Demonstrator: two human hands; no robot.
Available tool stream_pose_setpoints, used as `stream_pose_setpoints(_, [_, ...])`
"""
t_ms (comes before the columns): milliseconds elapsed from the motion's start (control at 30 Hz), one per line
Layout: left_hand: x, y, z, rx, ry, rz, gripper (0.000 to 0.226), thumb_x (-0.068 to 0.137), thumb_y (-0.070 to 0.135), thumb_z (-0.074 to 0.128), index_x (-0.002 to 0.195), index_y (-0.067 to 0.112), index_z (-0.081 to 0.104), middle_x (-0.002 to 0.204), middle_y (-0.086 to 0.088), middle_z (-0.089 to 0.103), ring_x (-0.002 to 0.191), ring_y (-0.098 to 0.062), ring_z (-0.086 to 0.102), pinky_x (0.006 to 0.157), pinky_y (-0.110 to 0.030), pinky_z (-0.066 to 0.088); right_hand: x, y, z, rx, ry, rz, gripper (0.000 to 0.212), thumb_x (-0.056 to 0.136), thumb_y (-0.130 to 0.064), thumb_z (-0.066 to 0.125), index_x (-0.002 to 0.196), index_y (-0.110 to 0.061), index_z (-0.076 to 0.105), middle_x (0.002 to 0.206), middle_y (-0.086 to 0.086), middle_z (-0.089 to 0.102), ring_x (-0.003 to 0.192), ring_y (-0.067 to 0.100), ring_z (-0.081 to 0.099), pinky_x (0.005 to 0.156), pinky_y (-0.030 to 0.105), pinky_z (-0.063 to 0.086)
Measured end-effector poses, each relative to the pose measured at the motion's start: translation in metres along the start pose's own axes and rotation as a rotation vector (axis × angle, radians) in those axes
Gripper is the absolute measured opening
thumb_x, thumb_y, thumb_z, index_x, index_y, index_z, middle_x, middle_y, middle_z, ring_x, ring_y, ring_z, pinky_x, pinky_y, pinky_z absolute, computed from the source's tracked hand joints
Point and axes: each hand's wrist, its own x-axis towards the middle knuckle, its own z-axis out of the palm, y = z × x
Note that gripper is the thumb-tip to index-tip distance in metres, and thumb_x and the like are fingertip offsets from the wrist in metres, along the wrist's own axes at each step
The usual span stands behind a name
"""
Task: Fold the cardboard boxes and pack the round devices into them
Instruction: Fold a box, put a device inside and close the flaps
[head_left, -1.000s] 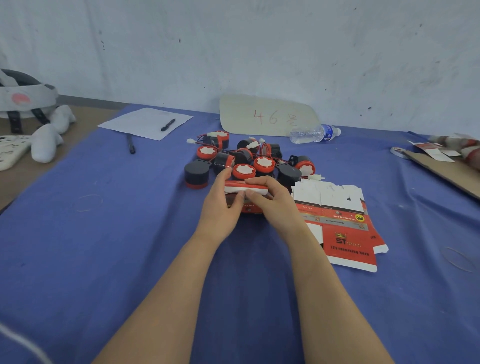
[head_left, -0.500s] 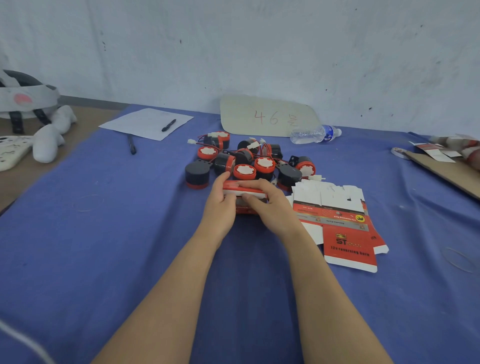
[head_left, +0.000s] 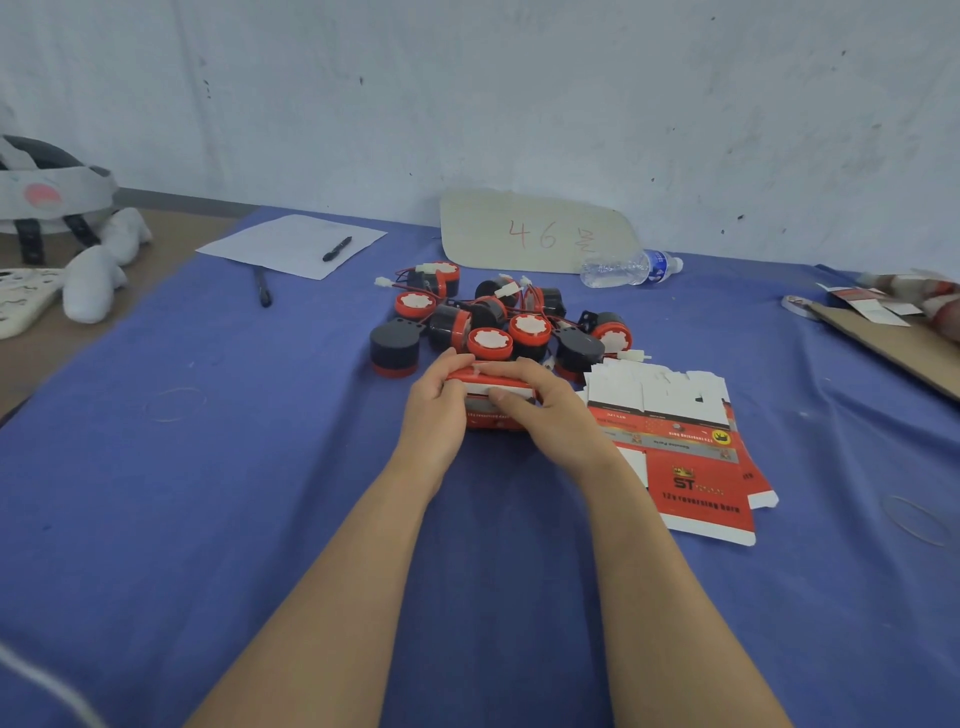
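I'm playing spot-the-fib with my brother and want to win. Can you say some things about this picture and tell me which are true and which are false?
1. The left hand and right hand both hold a red and white box. True.
2. The water bottle stands upright. False: it lies on its side beside the cardboard sign.
3. A pen lies on the white paper. True.
4. The flat boxes lie to the left of the hands. False: they lie to the right of the right hand.
5. The round devices sit in a pile just behind the held box. True.
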Motion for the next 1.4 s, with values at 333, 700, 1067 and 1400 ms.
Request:
stream_pose_setpoints(333, [-0.001, 0.001, -0.001, -0.034, 0.026, -0.01, 0.04, 0.095, 0.0, 0.033, 0.109, 0.023, 0.062, 0.127, 0.01, 0.049, 0.108, -0.008, 0.051, 0.068, -0.008, 0.047, -0.003, 0.002, -0.006, 0.009, 0.006, 0.048, 0.023, 0.098, -0.021, 0.052, 0.115, -0.035, 0.057, 0.123, -0.008, 0.055, 0.111, 0.011, 0.054, 0.082, 0.016, 0.051])
stream_pose_setpoints(700, [-0.004, 0.008, -0.002, -0.176, 0.028, -0.134, 0.03, 0.096, 0.019, 0.047, 0.122, 0.02, 0.062, 0.1, 0.014, 0.065, 0.074, 0.004, 0.065, 0.053, -0.006, 0.046, -0.002, 0.004, -0.007, 0.177, 0.04, 0.065, 0.021, 0.091, -0.017, 0.063, 0.101, -0.035, 0.067, 0.114, -0.007, 0.066, 0.107, 0.011, 0.062, 0.087, 0.025, 0.054])
stream_pose_setpoints(1067, [-0.003, 0.005, -0.003, -0.018, 0.004, -0.074, 0.028, 0.103, 0.019, 0.038, 0.113, 0.025, 0.063, 0.143, 0.011, 0.046, 0.096, 0.0, 0.055, 0.065, -0.009, 0.045, -0.002, 0.006, -0.012, 0.17, -0.056, 0.089, 0.028, 0.096, -0.018, 0.055, 0.119, -0.03, 0.066, 0.123, -0.007, 0.063, 0.117, 0.013, 0.057, 0.101, 0.035, 0.048])
stream_pose_setpoints(1400, [-0.002, 0.002, -0.002, 0.073, 0.027, -0.041, 0.034, 0.103, 0.015, 0.036, 0.132, 0.024, 0.051, 0.126, 0.005, 0.05, 0.103, -0.007, 0.052, 0.068, -0.011, 0.045, 0.003, 0.008, -0.004, 0.236, 0.115, 0.218, 0.028, 0.1, -0.025, 0.047, 0.125, -0.029, 0.058, 0.127, -0.001, 0.058, 0.114, 0.017, 0.057, 0.098, 0.038, 0.049])
